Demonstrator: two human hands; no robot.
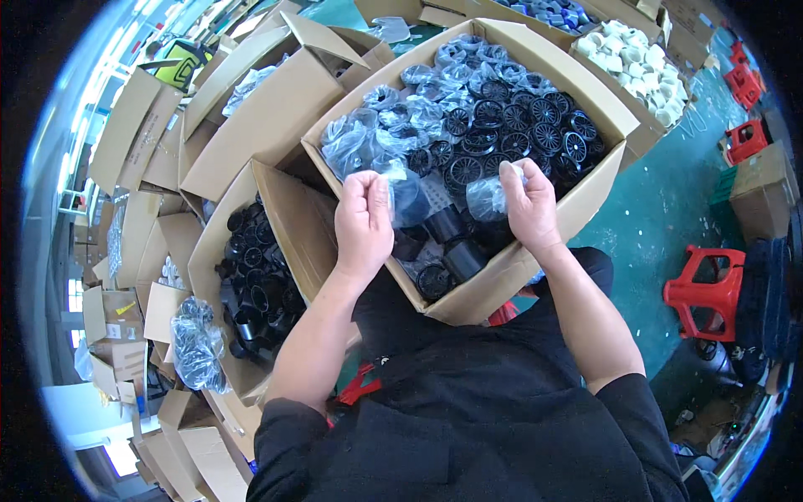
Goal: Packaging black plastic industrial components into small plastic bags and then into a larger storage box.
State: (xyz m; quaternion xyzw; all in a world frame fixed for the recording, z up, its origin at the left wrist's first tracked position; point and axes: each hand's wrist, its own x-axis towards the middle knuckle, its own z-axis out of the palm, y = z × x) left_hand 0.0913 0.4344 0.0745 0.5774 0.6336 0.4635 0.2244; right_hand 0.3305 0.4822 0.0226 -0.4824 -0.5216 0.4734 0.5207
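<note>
Carton (493,289) holds black wheels (545,111), bagged parts (410,113) (side carton (288,213): black pieces (255,272)); left hand (365,219), right hand (530,202) pinching clear plastic (487,199).

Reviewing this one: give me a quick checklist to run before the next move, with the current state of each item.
1. Left hand gripping clear plastic film: ok.
2. Right hand pinching crumpled plastic bag: ok.
3. Cardboard box open at the top: ok.
4. Black spoked wheels all covered by plastic: not ok, many lie bare.
5. Contents of the crumpled plastic bag: cannot tell.
</note>
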